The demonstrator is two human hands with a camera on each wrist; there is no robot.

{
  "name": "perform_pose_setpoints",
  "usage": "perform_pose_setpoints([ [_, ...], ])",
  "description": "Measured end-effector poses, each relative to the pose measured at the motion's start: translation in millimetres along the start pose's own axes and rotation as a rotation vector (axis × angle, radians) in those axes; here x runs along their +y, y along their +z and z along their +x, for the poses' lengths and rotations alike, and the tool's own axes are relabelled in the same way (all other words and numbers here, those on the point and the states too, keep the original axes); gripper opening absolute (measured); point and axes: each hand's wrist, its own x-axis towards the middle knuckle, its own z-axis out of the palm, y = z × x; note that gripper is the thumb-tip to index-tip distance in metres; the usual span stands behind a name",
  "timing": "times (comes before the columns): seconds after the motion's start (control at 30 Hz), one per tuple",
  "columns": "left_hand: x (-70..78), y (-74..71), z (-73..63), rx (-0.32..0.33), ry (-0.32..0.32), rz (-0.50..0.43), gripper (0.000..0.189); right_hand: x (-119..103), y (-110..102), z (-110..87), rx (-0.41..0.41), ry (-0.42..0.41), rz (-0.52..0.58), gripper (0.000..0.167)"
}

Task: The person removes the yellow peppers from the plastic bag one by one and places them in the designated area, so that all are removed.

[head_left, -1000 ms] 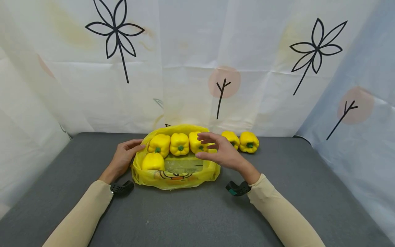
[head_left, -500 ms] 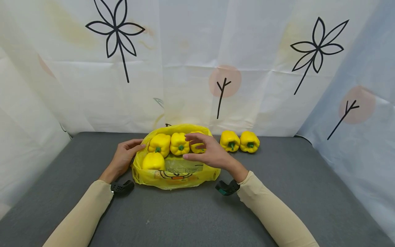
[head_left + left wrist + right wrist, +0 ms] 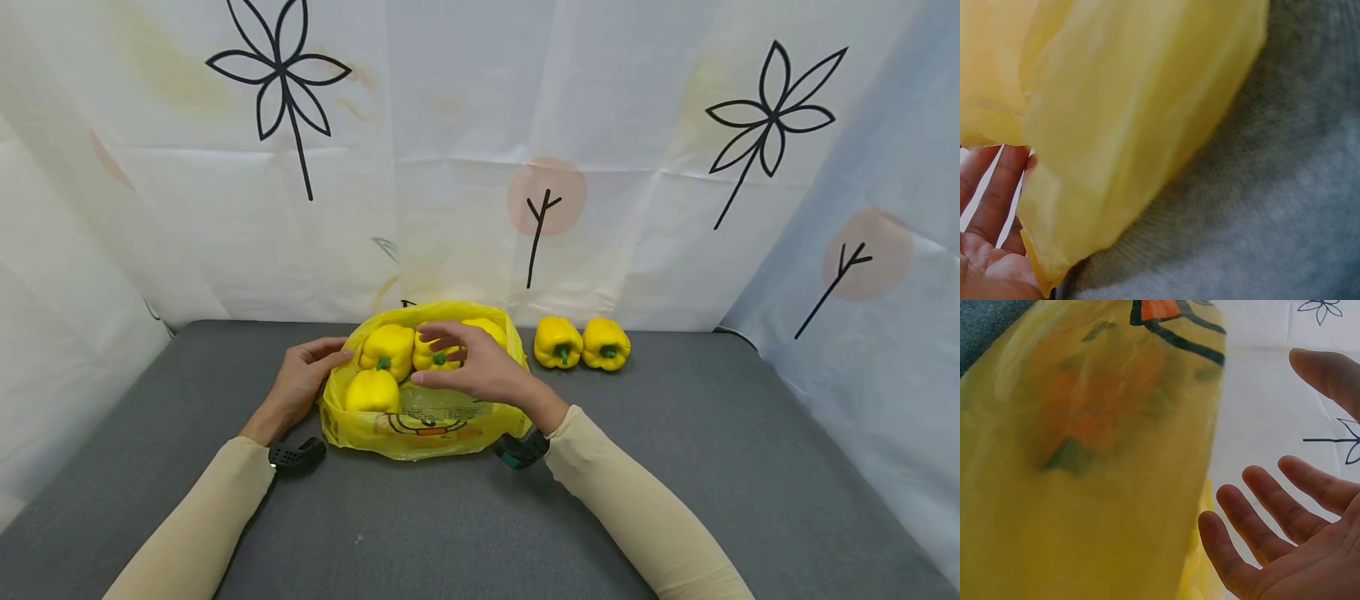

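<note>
Four yellow peppers sit inside the yellow bag. The right hand hovers above them, fingers spread, holding nothing; the left hand pinches the bag's left rim.

Staged recording booth: printed curtain backdrop round grey tabletop.

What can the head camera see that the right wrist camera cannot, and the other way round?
Only the head view shows the yellow peppers in the bag, two more peppers on the grey table, the left hand at the bag's left rim, and the flower-patterned curtain. Only the right wrist view shows the right hand's open palm and spread fingers from below, close beside the bag's printed side. Both show the yellow bag and the right hand.
</note>
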Motion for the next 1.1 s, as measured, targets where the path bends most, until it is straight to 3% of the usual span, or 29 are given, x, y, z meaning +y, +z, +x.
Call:
perform_pose_setpoints([
  [0.63,1.4,0.4,-1.1,0.0,0.008,-0.007,0.042,-1,15,26.1,-0.106,0.07,-0.011,0.066],
  [1.1,1.7,1.2,-0.8,-0.007,0.036,-0.01,0.039,3,33,29.8,-0.177,0.129,-0.039,0.069],
])
